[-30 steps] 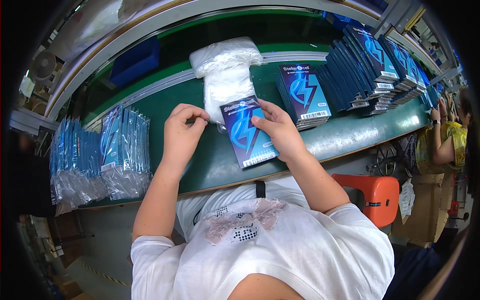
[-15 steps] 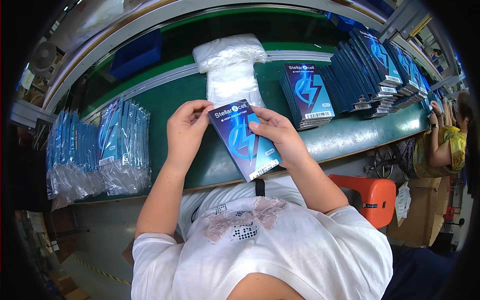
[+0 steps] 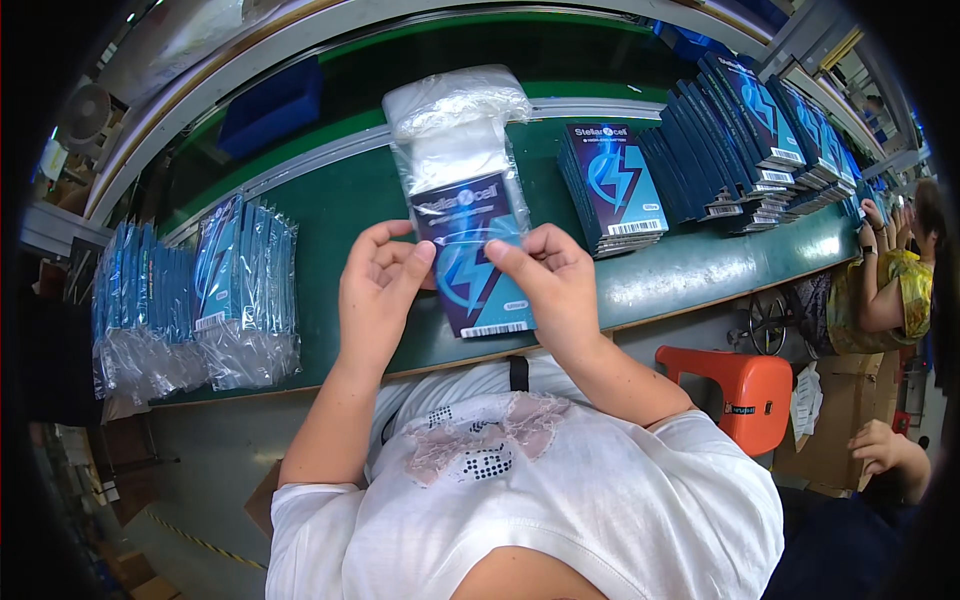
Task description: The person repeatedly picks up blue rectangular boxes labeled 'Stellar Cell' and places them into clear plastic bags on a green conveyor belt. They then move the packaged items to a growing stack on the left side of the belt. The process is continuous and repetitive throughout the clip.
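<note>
A flat blue-purple battery box (image 3: 485,290) lies slanted in front of me, its far part under the clear film of a plastic bag (image 3: 452,150) and its near end with the barcode bare. My left hand (image 3: 378,275) pinches the bag at the box's left edge, thumb against the fingers. On the right, my right hand (image 3: 553,285) grips the box's edge with the thumb pressed on its front, over the film's edge. The fingers behind the box are hidden. Beyond it, the bag belongs to a stack of clear bags (image 3: 455,100) on the green table.
Bagged boxes (image 3: 245,270) stand in rows at the left. Several unbagged boxes (image 3: 615,180) and taller stacks (image 3: 740,140) fill the right side. A blue bin (image 3: 270,105) sits at the back left. An orange stool (image 3: 745,395) and another person's hand (image 3: 877,447) are at the right.
The box has moved away from me and its far part has gone under the bag's film. My right thumb has shifted left across its front. Another person's hand has appeared at the lower right.
</note>
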Demonstrator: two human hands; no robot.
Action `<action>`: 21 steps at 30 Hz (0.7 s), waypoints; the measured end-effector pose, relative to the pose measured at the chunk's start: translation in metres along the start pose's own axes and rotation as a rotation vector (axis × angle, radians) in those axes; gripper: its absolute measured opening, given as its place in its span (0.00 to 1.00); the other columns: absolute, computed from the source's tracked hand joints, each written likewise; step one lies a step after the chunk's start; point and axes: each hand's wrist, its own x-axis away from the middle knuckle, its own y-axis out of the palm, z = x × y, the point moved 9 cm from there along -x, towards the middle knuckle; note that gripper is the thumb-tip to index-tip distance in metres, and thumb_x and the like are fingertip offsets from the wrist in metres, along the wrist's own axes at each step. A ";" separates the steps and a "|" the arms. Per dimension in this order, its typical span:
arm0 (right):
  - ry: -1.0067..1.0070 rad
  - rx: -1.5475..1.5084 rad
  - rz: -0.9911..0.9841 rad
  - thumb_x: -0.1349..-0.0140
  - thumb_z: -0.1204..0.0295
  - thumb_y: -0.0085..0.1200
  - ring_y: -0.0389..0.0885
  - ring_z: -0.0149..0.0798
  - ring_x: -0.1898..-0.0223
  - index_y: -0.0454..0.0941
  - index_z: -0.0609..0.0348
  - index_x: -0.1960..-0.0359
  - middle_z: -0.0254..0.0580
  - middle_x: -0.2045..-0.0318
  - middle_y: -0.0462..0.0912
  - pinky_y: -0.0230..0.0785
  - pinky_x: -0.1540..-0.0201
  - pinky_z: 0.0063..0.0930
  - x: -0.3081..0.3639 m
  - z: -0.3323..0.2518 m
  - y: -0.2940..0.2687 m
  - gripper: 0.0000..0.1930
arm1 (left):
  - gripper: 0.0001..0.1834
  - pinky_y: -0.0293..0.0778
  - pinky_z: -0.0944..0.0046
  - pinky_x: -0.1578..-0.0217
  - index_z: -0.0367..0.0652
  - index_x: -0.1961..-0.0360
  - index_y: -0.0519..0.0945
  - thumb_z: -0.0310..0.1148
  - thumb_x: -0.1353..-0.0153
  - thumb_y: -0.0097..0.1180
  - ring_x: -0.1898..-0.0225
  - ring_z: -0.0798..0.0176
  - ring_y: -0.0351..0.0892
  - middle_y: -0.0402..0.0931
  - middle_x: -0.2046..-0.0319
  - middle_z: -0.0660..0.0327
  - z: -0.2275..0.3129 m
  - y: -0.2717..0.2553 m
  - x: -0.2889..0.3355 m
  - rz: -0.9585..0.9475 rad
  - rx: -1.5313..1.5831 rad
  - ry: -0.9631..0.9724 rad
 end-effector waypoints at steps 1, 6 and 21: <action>-0.029 -0.020 -0.041 0.44 0.71 0.64 0.70 0.19 0.76 0.74 0.61 0.74 0.32 0.78 0.78 0.61 0.75 0.15 0.003 0.000 0.009 0.11 | 0.18 0.73 0.67 0.56 0.34 0.50 0.70 0.29 0.38 0.57 0.59 0.69 0.77 0.77 0.60 0.58 -0.011 0.004 0.001 -0.002 0.129 -0.031; -0.001 0.563 -0.270 0.50 0.70 0.68 0.62 0.20 0.77 0.71 0.63 0.51 0.26 0.76 0.70 0.55 0.77 0.17 0.002 0.003 0.022 0.25 | 0.16 0.72 0.64 0.50 0.34 0.49 0.70 0.25 0.38 0.53 0.54 0.65 0.77 0.76 0.55 0.55 -0.001 0.013 0.006 -0.083 0.507 -0.064; -0.951 0.535 -0.521 0.58 0.85 0.50 0.71 0.43 0.73 0.74 0.63 0.73 0.44 0.71 0.73 0.66 0.71 0.31 0.053 -0.104 0.069 0.08 | 0.30 0.70 0.53 0.44 0.36 0.39 0.62 0.48 0.32 0.44 0.44 0.53 0.72 0.71 0.47 0.48 -0.001 0.058 0.065 -0.558 0.867 -0.484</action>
